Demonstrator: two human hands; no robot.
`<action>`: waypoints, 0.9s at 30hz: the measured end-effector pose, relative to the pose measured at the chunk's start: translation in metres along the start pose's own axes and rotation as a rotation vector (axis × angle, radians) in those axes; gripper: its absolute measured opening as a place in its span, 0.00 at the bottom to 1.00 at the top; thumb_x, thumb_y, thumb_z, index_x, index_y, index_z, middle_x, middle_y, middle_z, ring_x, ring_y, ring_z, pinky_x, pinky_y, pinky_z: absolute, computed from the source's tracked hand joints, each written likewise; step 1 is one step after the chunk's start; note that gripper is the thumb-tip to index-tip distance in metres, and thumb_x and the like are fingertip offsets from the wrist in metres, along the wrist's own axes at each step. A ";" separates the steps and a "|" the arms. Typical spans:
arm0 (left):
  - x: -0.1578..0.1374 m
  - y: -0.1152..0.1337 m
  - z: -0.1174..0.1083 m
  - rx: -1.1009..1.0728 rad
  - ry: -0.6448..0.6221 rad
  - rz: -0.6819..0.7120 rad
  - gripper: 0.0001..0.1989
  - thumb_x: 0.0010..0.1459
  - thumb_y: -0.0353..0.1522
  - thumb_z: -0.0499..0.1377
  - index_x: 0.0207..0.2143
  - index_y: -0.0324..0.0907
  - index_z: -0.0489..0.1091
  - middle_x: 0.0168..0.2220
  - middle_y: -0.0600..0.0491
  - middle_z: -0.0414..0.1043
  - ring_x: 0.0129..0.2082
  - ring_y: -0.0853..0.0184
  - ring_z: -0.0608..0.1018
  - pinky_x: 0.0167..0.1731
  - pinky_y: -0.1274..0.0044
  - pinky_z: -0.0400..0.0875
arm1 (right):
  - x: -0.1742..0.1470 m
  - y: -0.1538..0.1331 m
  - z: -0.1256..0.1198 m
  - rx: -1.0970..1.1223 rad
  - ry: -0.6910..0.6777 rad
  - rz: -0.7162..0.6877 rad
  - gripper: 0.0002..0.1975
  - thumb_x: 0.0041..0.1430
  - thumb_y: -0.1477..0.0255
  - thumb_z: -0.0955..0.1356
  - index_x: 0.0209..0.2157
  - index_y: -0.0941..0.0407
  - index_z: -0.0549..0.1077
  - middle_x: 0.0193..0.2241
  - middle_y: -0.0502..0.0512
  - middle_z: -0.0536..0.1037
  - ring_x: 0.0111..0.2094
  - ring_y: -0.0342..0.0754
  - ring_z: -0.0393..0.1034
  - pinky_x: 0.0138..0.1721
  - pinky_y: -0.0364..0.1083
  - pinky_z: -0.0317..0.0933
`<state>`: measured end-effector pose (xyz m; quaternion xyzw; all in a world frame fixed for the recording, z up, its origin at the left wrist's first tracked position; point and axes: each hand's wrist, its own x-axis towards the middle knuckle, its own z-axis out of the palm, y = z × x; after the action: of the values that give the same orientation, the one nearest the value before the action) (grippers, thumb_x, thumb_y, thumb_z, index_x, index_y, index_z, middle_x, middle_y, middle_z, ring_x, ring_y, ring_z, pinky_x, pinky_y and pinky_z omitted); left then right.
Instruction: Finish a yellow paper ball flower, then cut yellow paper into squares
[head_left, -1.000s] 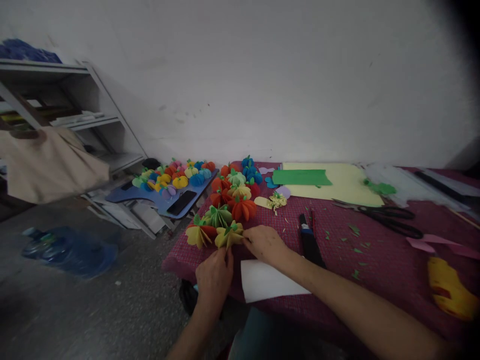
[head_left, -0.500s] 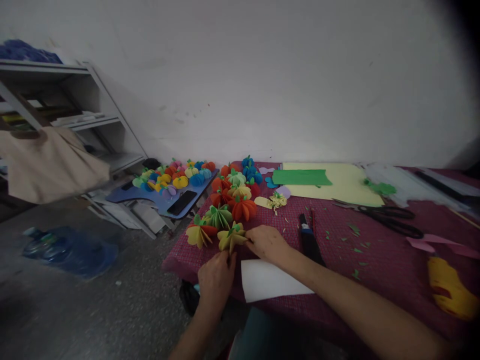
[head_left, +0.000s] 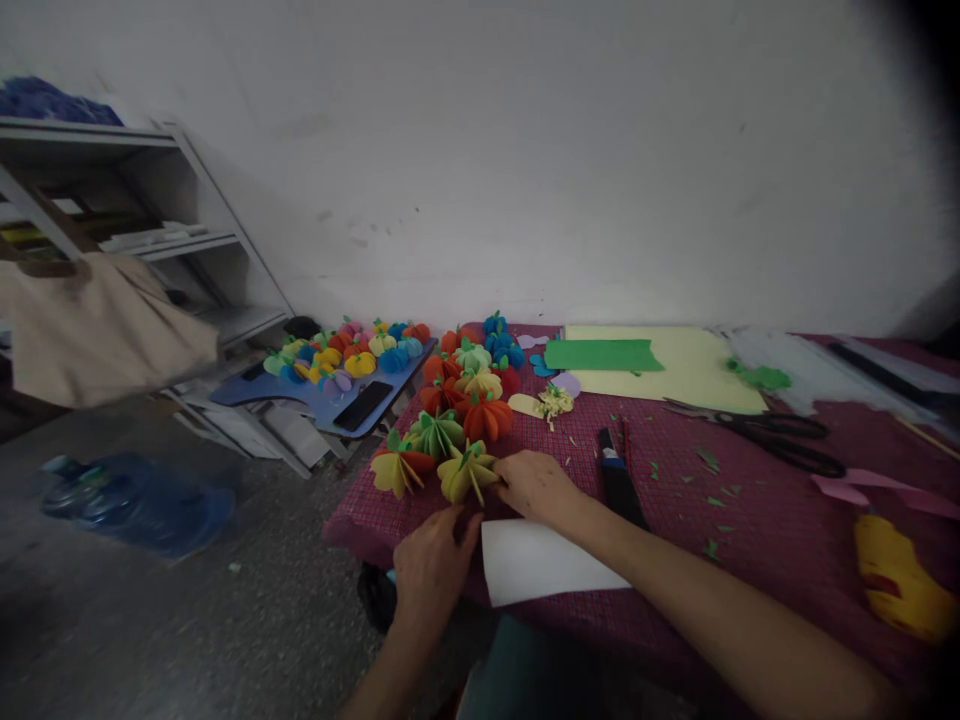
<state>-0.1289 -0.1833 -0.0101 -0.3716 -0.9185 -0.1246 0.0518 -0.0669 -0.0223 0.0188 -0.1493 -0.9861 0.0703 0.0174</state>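
A yellow paper pumpkin (head_left: 465, 474) with a green top stands at the table's near left edge, its petal-like folds fanned out. My right hand (head_left: 536, 484) pinches its right side between the fingertips. Just below it is my left hand (head_left: 431, 560), thumb and fingers apart, with nothing seen between them. Left of this pumpkin sits a yellow and red one (head_left: 397, 470), and a green one (head_left: 436, 434) is behind. An orange-red pumpkin (head_left: 486, 418) stands farther back in the group. A white sheet (head_left: 551, 570) lies under my right forearm.
A box cutter (head_left: 621, 485), black scissors (head_left: 780, 430) and a yellow glue gun (head_left: 900, 580) lie to the right on the red cloth. Yellow sheets (head_left: 690, 370) and a green strip (head_left: 604, 354) are at the back. A blue side table (head_left: 300, 395) holds more pumpkins and a phone (head_left: 363, 406).
My left hand has let go of the yellow pumpkin and drawn slightly down, its fingers parting. My right hand stays at the pumpkin's right side.
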 end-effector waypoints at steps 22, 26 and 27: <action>0.020 -0.020 -0.004 -0.088 0.214 -0.018 0.13 0.57 0.33 0.51 0.44 0.44 0.69 0.41 0.53 0.73 0.36 0.66 0.76 0.33 0.78 0.67 | 0.001 0.004 -0.001 0.011 0.001 -0.022 0.10 0.53 0.73 0.61 0.32 0.56 0.74 0.29 0.56 0.77 0.34 0.51 0.72 0.32 0.44 0.59; 0.026 -0.017 -0.005 -0.081 0.189 0.014 0.11 0.57 0.31 0.52 0.41 0.43 0.70 0.39 0.53 0.73 0.36 0.66 0.75 0.33 0.78 0.66 | 0.001 0.005 -0.002 0.015 0.006 -0.020 0.11 0.54 0.73 0.60 0.33 0.55 0.73 0.29 0.56 0.77 0.34 0.51 0.72 0.31 0.44 0.59; 0.027 -0.017 -0.006 -0.082 0.188 0.019 0.11 0.56 0.30 0.52 0.40 0.44 0.70 0.38 0.53 0.73 0.35 0.66 0.75 0.33 0.78 0.66 | 0.001 0.005 -0.002 0.015 0.006 -0.020 0.11 0.54 0.72 0.60 0.33 0.55 0.73 0.29 0.56 0.77 0.34 0.51 0.72 0.32 0.44 0.59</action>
<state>-0.1603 -0.1781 -0.0028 -0.3688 -0.9001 -0.1959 0.1239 -0.0659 -0.0167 0.0201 -0.1393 -0.9870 0.0772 0.0224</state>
